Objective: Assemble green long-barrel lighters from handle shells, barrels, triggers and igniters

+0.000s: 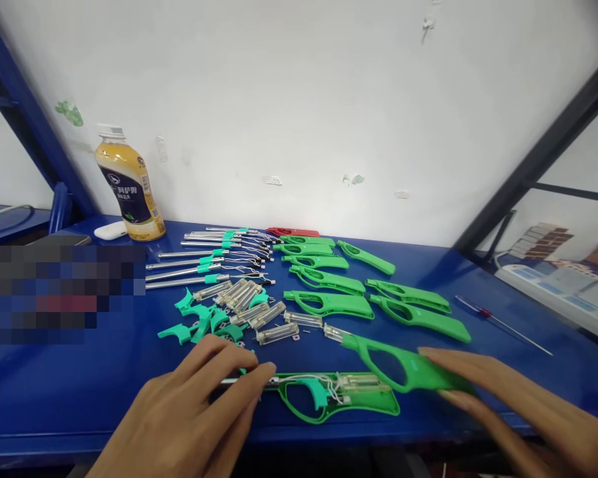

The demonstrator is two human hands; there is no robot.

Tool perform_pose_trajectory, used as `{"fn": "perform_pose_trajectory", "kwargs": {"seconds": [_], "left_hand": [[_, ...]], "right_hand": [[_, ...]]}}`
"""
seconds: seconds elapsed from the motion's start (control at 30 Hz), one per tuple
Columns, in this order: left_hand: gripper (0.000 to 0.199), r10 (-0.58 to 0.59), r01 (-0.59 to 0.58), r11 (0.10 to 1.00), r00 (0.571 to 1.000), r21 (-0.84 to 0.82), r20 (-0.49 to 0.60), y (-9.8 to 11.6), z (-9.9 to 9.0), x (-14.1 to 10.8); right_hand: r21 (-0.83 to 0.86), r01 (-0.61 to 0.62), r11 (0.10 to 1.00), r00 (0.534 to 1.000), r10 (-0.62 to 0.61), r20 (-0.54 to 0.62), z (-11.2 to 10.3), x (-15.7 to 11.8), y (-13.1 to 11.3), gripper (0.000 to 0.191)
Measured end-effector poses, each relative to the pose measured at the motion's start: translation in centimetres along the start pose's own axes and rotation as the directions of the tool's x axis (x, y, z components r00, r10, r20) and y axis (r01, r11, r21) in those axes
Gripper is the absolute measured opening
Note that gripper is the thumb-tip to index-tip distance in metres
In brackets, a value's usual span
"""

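Observation:
My left hand is closed on the metal rod of a half-built lighter, near the table's front edge. That lighter's green half shell lies open side up, holding a clear fuel tank, white wires and a teal trigger. In my right hand, between thumb and fingers, is a green cover shell, held tilted just above and right of the filled half. Behind my left hand lie loose teal triggers and several clear tanks.
Metal rods with wires lie in a row at the back left. Several green shells and a red one lie at the back. A bottle stands far left; a screwdriver lies right.

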State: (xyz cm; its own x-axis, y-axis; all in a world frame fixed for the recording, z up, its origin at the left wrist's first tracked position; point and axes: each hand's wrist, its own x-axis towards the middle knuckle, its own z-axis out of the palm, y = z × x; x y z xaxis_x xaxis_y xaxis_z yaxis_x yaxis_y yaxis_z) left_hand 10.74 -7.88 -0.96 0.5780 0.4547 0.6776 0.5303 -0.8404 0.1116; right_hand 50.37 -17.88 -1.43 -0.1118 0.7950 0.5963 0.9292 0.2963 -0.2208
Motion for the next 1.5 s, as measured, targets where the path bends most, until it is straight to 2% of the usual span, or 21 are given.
{"fn": "perform_pose_trajectory", "kwargs": {"seconds": [0.03,0.13,0.2,0.3,0.43,0.6,0.73,0.9,1.07,1.3,1.5], "left_hand": [[0.036,0.022,-0.022,1.0,1.0,-0.001,0.002,0.3,0.3,0.1],[0.037,0.084,-0.085,0.996,0.996,0.002,0.025,1.4,1.1,0.5],[0.036,0.1,-0.101,0.995,0.99,0.002,0.104,2.0,1.5,0.6],[0.036,0.107,-0.113,0.994,0.97,0.014,0.217,2.5,1.9,0.6],[0.037,0.104,-0.118,0.992,0.966,0.043,0.236,2.5,2.1,0.3],[0.035,0.121,-0.137,0.989,0.97,0.06,0.213,2.7,2.3,0.3],[0.036,0.084,-0.091,0.995,0.984,0.036,0.157,3.2,2.5,0.3],[0.039,0.106,-0.118,0.992,0.975,0.052,0.193,3.2,2.2,0.5],[0.037,0.128,-0.142,0.988,0.975,0.067,0.181,3.2,1.8,0.7],[0.033,0.003,0.01,0.998,0.979,-0.064,0.205,3.4,1.8,1.0],[0.035,0.006,0.009,0.998,0.973,-0.064,0.232,3.3,2.3,0.9]], "right_hand": [[0.011,0.046,0.999,0.998,-0.046,0.039,0.3,0.7,-0.8,0.037],[0.032,0.105,0.994,0.994,-0.105,-0.006,0.9,2.6,-2.8,0.036],[0.058,0.136,0.989,0.991,-0.135,-0.017,1.4,3.5,-3.8,0.033],[0.118,0.141,0.983,0.99,-0.141,-0.012,2.4,4.2,-4.9,0.03],[0.177,0.154,0.972,0.988,-0.157,0.003,3.9,4.5,-5.7,0.032],[0.195,0.149,0.969,0.988,-0.155,0.012,4.9,4.6,-5.7,0.033],[0.191,0.149,0.97,0.988,-0.155,0.019,5.4,4.3,-5.4,0.032],[0.2,0.139,0.97,0.989,-0.148,0.03,5.6,4.2,-5.3,0.031],[0.214,0.147,0.966,0.986,-0.159,0.04,5.6,4.4,-5.5,0.031],[0.226,0.153,0.962,0.986,-0.162,0.023,5.6,4.3,-5.4,0.031],[0.227,0.146,0.963,0.987,-0.156,0.026,5.6,4.2,-5.5,0.031]]}}
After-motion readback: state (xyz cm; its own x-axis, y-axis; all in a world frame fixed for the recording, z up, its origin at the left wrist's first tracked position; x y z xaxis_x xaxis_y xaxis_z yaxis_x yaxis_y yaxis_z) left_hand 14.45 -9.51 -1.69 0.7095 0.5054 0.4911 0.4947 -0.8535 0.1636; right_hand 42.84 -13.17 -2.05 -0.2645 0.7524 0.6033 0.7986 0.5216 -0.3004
